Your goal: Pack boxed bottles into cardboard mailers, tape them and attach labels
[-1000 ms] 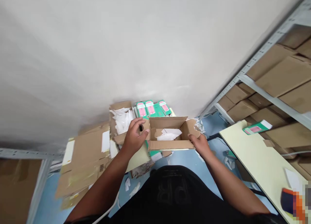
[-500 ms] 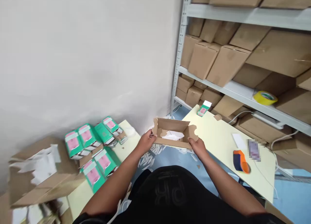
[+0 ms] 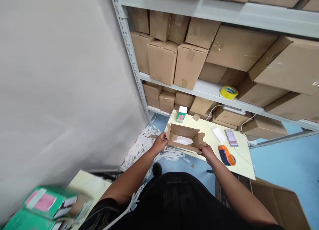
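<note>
Between my two hands is an open brown cardboard box (image 3: 184, 130), its end flaps spread outward and some white paper (image 3: 183, 140) lying inside. My left hand (image 3: 160, 143) grips its left end, and my right hand (image 3: 207, 153) grips the right end near the front corner. The box is in front of the pale table (image 3: 239, 162), overlapping its near left part in view. Just behind it stands a small green and pink carton (image 3: 181, 115) with a raised white flap. An orange and navy tape dispenser (image 3: 226, 155) lies to the right of my right hand.
A metal rack (image 3: 169, 82) full of brown boxes rises behind the table. Yellow tape (image 3: 228, 92) sits on its shelf. A white card (image 3: 218, 135) and a blurred-out item (image 3: 231, 137) lie on the table. Green cartons (image 3: 45, 203) are at lower left; paper strips (image 3: 139, 143) litter the floor.
The view has swung to the right, toward the rack and table. Both hands still hold the box, which now appears in front of the right-hand table instead of the gap between tables.
</note>
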### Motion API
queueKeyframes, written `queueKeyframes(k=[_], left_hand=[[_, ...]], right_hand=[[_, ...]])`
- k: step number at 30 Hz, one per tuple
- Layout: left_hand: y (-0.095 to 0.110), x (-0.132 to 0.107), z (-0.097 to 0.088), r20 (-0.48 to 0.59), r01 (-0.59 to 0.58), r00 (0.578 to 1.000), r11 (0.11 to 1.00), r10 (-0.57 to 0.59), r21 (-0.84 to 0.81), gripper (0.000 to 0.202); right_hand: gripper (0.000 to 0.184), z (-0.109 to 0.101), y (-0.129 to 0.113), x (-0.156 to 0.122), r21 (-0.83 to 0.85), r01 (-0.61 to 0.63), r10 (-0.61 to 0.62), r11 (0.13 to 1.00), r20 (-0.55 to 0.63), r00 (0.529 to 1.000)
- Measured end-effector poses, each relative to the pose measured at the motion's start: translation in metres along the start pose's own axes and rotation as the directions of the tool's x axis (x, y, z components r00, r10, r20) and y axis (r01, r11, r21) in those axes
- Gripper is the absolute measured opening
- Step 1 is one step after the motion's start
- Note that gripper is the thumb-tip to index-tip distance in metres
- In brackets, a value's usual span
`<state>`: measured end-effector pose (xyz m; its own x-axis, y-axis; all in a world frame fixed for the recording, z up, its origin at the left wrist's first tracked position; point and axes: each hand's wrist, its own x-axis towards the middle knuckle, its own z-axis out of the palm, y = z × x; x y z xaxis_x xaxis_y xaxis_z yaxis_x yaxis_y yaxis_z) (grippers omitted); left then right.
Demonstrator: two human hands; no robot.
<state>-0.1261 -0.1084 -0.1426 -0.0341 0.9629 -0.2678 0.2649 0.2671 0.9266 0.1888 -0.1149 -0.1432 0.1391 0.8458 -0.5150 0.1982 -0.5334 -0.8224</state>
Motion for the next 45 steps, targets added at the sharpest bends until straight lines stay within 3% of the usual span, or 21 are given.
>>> queueKeyframes(k=[4,9,11,13,16,18,20,23,25,27,30,34,37,39,41,43,45], left_hand=[[-0.006,0.06,0.007,0.169,0.018,0.986,0.995,-0.001,-0.098,0.04],[-0.001,0.103,0.001,0.371,0.057,0.928,0.998,-0.043,-0.026,0.042],[0.011,0.117,-0.008,0.341,0.066,0.934,0.991,-0.104,0.12,0.038],[0.03,0.131,-0.018,0.22,0.056,0.968,0.959,-0.121,0.278,0.032],[0.071,0.155,-0.023,0.062,-0.058,0.997,0.906,0.035,0.419,0.03],[0.101,0.172,-0.012,0.024,-0.124,0.991,0.844,0.131,0.522,0.032],[0.128,0.193,0.009,0.024,-0.158,0.982,0.735,0.189,0.66,0.042],[0.154,0.228,0.053,0.074,-0.098,0.995,0.565,0.066,0.819,0.065],[0.159,0.25,0.079,0.065,-0.02,0.995,0.491,-0.074,0.871,0.074],[0.158,0.267,0.095,0.028,0.034,0.992,0.466,-0.125,0.884,0.075],[0.154,0.282,0.095,-0.029,0.067,0.996,0.503,-0.083,0.862,0.069],[0.161,0.282,0.057,-0.104,0.095,0.994,0.639,-0.024,0.764,0.056],[0.171,0.261,0.019,-0.153,0.024,0.983,0.762,0.098,0.647,0.046],[0.172,0.233,-0.001,-0.175,-0.046,0.971,0.844,0.164,0.534,0.041],[0.164,0.199,-0.011,-0.159,-0.072,0.978,0.936,0.134,0.345,0.039],[0.149,0.163,-0.012,-0.056,-0.072,0.995,0.992,0.078,0.099,0.039],[0.129,0.133,-0.005,0.057,-0.046,0.997,0.999,0.047,-0.029,0.038]], right_hand=[[0.03,0.006,-0.01,0.034,0.061,-0.039,0.047,0.997,-0.13,0.99],[0.036,0.01,-0.02,0.062,0.064,-0.121,0.131,0.991,-0.18,0.975],[0.04,0.006,-0.022,0.065,0.065,-0.144,0.153,0.987,-0.158,0.975],[0.047,-0.003,-0.022,0.063,0.046,-0.135,0.14,0.99,-0.135,0.981],[0.058,-0.021,-0.021,0.055,-0.024,-0.018,0.014,1.0,-0.144,0.989],[0.057,-0.032,-0.018,0.049,-0.076,0.065,-0.078,0.995,-0.184,0.98],[0.053,-0.041,-0.016,0.045,-0.092,0.103,-0.121,0.99,-0.218,0.968],[0.047,-0.047,-0.015,0.039,-0.058,0.125,-0.135,0.99,-0.22,0.966],[0.044,-0.049,-0.017,0.034,-0.017,0.138,-0.138,0.99,-0.202,0.97],[0.041,-0.051,-0.02,0.031,0.014,0.152,-0.147,0.988,-0.174,0.974],[0.036,-0.057,-0.022,0.027,0.032,0.168,-0.162,0.985,-0.135,0.977],[0.034,-0.059,-0.029,0.028,0.007,0.137,-0.135,0.991,-0.109,0.985],[0.034,-0.049,-0.047,0.032,0.021,0.115,-0.113,0.993,-0.084,0.99],[0.037,-0.036,-0.065,0.034,0.08,0.129,-0.122,0.988,-0.089,0.988],[0.042,-0.023,-0.083,0.035,0.161,0.15,-0.133,0.976,-0.112,0.985],[0.046,-0.012,-0.095,0.033,0.2,0.155,-0.133,0.967,-0.119,0.984],[0.046,-0.005,-0.1,0.028,0.119,0.144,-0.128,0.982,-0.13,0.983]])
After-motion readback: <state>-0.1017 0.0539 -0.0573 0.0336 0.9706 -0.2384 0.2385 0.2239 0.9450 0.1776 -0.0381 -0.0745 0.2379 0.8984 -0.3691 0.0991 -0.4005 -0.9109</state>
